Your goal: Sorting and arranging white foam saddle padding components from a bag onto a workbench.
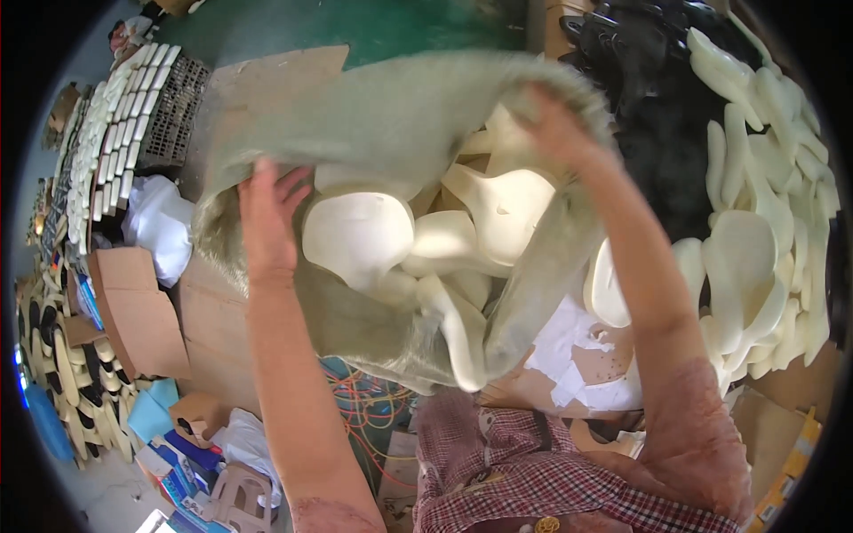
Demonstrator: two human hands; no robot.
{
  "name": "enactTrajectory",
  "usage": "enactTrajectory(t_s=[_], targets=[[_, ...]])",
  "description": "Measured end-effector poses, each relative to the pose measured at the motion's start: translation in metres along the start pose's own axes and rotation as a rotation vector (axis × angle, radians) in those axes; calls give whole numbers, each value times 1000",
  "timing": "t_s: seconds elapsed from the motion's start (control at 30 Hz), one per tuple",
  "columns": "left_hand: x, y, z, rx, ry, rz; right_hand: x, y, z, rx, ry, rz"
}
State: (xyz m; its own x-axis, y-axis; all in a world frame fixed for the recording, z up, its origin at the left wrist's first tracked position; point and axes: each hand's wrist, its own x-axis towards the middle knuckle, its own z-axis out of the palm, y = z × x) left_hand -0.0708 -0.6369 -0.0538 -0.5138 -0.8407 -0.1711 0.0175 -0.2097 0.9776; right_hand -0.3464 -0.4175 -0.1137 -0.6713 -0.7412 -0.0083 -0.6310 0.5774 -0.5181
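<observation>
A large grey-green woven sack (346,115) spreads in front of me, its mouth wide and its far side blurred by motion. Inside lie several cream-white foam-like moulded pieces: a rounded pad (358,240), a broader shaped piece (514,209) and a long narrow one (455,342) that hangs over the near rim. My left hand (271,218) is at the sack's left edge, touching it, fingers stretched and apart. At the far right rim, my right hand (560,129) grips the sack cloth; its fingertips are smeared and partly hidden by the folds.
To the right are piled cream-white moulded pieces (746,258), with black glossy parts (631,40) beyond. Cardboard (213,311) lies under the sack. At left stand a white bag (158,222), a cardboard box (138,306) and stacked white pieces (124,124). Coloured cords (364,409) trail near me.
</observation>
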Motion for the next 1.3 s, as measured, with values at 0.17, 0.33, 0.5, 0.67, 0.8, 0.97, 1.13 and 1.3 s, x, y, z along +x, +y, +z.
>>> enactTrajectory(t_s=[0.17, 0.33, 0.5, 0.67, 0.8, 0.97, 1.13, 1.3], targets=[[-9, -62, 47, 205, -447, -32, 45, 45, -69, -179, -34, -100], [-36, -141, 72, 648, -605, -116, 2, 25, 27, -312, -558, -111], [-86, -146, 95, 1254, -699, 166, 1, 70, 45, -347, -233, 81], [-126, -138, 54, 1238, -1024, -267, -4, 51, 14, -103, -544, 225], [-132, -157, 36, 1216, -1175, -585, -56, 39, 42, -109, -577, -56], [-126, -198, 57, 1296, -627, 150, -82, 19, 38, -264, -577, -97], [-107, -217, 51, 1287, -774, -58, -96, 38, 18, -118, -369, -34], [-94, -219, 44, 1426, -1087, -172, -115, 55, -86, -59, 282, -390]])
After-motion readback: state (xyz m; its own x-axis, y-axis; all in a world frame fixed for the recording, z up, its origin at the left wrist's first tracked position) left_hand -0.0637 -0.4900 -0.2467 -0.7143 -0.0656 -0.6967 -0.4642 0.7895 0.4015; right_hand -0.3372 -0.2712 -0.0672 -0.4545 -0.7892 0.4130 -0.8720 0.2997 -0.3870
